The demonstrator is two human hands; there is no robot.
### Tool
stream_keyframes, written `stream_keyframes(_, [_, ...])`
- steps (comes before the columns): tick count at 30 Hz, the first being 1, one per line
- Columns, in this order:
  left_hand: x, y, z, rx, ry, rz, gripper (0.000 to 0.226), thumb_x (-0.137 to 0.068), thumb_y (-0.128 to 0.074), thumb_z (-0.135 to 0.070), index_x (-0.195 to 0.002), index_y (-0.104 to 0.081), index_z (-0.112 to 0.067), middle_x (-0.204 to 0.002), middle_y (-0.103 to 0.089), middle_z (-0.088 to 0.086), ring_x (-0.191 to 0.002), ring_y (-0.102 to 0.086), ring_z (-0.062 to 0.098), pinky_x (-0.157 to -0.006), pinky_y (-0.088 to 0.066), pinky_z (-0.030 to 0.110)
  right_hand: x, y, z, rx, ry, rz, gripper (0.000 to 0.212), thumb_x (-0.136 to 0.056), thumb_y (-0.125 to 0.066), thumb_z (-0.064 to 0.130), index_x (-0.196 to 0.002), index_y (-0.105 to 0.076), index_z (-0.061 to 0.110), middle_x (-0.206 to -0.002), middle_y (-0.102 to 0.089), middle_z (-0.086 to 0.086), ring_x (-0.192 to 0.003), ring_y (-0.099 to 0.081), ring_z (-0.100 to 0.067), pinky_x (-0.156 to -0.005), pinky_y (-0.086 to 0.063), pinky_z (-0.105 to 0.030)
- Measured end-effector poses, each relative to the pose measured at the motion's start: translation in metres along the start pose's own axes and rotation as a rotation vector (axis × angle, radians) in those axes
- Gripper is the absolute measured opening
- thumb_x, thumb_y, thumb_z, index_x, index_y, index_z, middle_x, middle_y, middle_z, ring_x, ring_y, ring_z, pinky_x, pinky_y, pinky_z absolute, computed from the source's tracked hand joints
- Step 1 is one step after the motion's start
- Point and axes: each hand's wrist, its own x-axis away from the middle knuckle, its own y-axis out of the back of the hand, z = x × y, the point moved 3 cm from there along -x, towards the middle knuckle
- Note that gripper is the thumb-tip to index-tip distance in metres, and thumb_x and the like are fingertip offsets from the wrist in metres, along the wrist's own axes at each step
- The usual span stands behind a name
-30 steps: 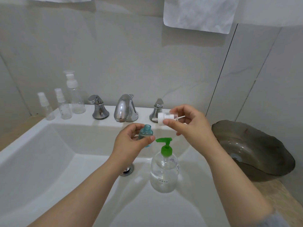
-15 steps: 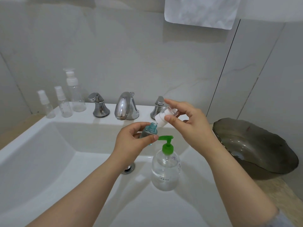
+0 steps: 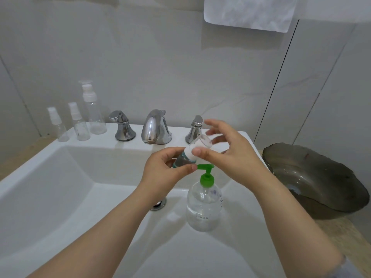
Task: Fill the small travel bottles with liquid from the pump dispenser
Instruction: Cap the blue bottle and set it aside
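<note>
My left hand (image 3: 162,171) grips a small teal travel bottle (image 3: 183,159) above the basin, tilted toward the right. Its white spray cap (image 3: 197,145) with a clear cover sits on the bottle's neck, pinched by the thumb and fingers of my right hand (image 3: 224,155). Right below stands the pump dispenser (image 3: 203,205), a clear bottle with a green pump head, inside the white sink (image 3: 60,197). Three clear travel bottles stand on the sink's back ledge at the left: two short ones (image 3: 58,125) (image 3: 79,122) and a taller one (image 3: 94,111).
A chrome faucet (image 3: 154,127) with two handles (image 3: 121,126) (image 3: 195,128) lines the back ledge. The drain (image 3: 158,204) lies under my left wrist. A dark glass bowl (image 3: 317,179) rests on the counter at the right. A white towel (image 3: 249,11) hangs above.
My right hand brought the spray cap, held apart with its tube showing, down onto the teal bottle's neck. The bottle tilted slightly to the right.
</note>
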Motion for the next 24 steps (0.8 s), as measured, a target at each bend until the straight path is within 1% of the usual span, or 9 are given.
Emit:
stream_keyframes(4, [0.000, 0.001, 0.003, 0.005, 0.006, -0.006, 0.036, -0.069, -0.081, -0.007, -0.096, -0.070, -0.027, -0.092, -0.075, -0.002, -0.090, -0.070, 0.019, -0.085, -0.056, 0.035, -0.001, 0.004, 0.003, -0.074, 0.085, 0.015, 0.042, -0.083, -0.073, 0.012, -0.118, -0.063, 0.032, -0.111, -0.064, 0.015, -0.099, -0.060, -0.001, -0.074, -0.051, -0.019])
stream_keyframes(6, [0.000, 0.000, 0.003, -0.006, 0.003, -0.001, 0.036, -0.068, -0.081, -0.006, -0.097, -0.070, -0.025, -0.092, -0.075, -0.002, -0.089, -0.070, 0.018, -0.083, -0.056, 0.031, -0.001, 0.002, 0.002, 0.027, 0.079, -0.046, 0.025, -0.081, -0.075, 0.030, -0.105, -0.069, 0.031, -0.094, -0.066, 0.015, -0.084, -0.061, -0.001, -0.068, -0.046, -0.017])
stream_keyframes(8, [0.001, 0.000, 0.003, -0.023, -0.002, 0.003, 0.036, -0.068, -0.081, -0.006, -0.097, -0.070, -0.025, -0.093, -0.074, -0.003, -0.089, -0.070, 0.015, -0.082, -0.056, 0.029, -0.001, 0.002, 0.000, 0.143, 0.017, -0.091, 0.039, -0.072, -0.068, 0.061, -0.100, -0.068, 0.034, -0.083, -0.063, 0.013, -0.072, -0.058, -0.004, -0.063, -0.044, -0.021])
stream_keyframes(10, [0.000, 0.001, 0.003, -0.023, -0.003, 0.000, 0.036, -0.069, -0.080, -0.005, -0.100, -0.070, -0.021, -0.094, -0.074, -0.002, -0.089, -0.070, 0.014, -0.081, -0.056, 0.027, 0.000, 0.005, -0.002, 0.141, -0.021, -0.067, 0.058, -0.065, -0.065, 0.070, -0.114, -0.062, 0.038, -0.093, -0.061, 0.016, -0.080, -0.058, 0.000, -0.068, -0.046, -0.021])
stream_keyframes(14, [0.000, 0.001, 0.005, -0.034, 0.012, -0.018, 0.037, -0.069, -0.080, -0.004, -0.099, -0.069, -0.022, -0.094, -0.074, -0.002, -0.086, -0.069, 0.012, -0.078, -0.055, 0.024, 0.001, 0.006, 0.004, 0.033, 0.066, 0.040, 0.052, -0.079, -0.077, 0.021, -0.124, -0.057, 0.038, -0.113, -0.061, 0.018, -0.098, -0.057, 0.004, -0.072, -0.050, -0.014])
stream_keyframes(16, [0.000, 0.001, 0.005, -0.047, 0.012, -0.020, 0.037, -0.068, -0.081, -0.004, -0.099, -0.070, -0.022, -0.093, -0.073, -0.002, -0.084, -0.068, 0.011, -0.078, -0.055, 0.025, 0.001, 0.006, 0.003, 0.083, 0.059, -0.029, 0.040, -0.077, -0.076, 0.039, -0.115, -0.062, 0.036, -0.095, -0.065, 0.016, -0.082, -0.062, -0.002, -0.071, -0.050, -0.021])
stream_keyframes(19, [-0.001, 0.001, 0.006, -0.055, 0.014, -0.024, 0.038, -0.068, -0.081, -0.005, -0.100, -0.070, -0.021, -0.093, -0.074, -0.002, -0.087, -0.069, 0.014, -0.081, -0.056, 0.029, 0.001, 0.011, -0.001, 0.171, -0.085, -0.070, 0.069, -0.062, -0.060, 0.078, -0.118, -0.058, 0.038, -0.088, -0.065, 0.014, -0.078, -0.063, -0.005, -0.075, -0.052, -0.031])
stream_keyframes(22, [-0.001, 0.001, 0.006, -0.052, 0.010, -0.024, 0.037, -0.068, -0.081, -0.004, -0.098, -0.070, -0.024, -0.093, -0.074, -0.002, -0.087, -0.069, 0.014, -0.081, -0.056, 0.029, 0.002, 0.013, 0.001, 0.104, -0.019, 0.004, 0.057, -0.074, -0.079, 0.041, -0.123, -0.051, 0.041, -0.107, -0.060, 0.018, -0.094, -0.060, -0.001, -0.076, -0.052, -0.021])
stream_keyframes(24, [-0.001, 0.001, 0.005, -0.043, 0.004, -0.020, 0.035, -0.069, -0.080, -0.004, -0.097, -0.070, -0.025, -0.092, -0.074, -0.002, -0.087, -0.069, 0.015, -0.081, -0.055, 0.028, 0.003, 0.009, 0.001, 0.055, 0.024, 0.013, 0.047, -0.080, -0.076, 0.026, -0.120, -0.053, 0.037, -0.098, -0.065, 0.012, -0.082, -0.064, -0.005, -0.074, -0.054, -0.025])
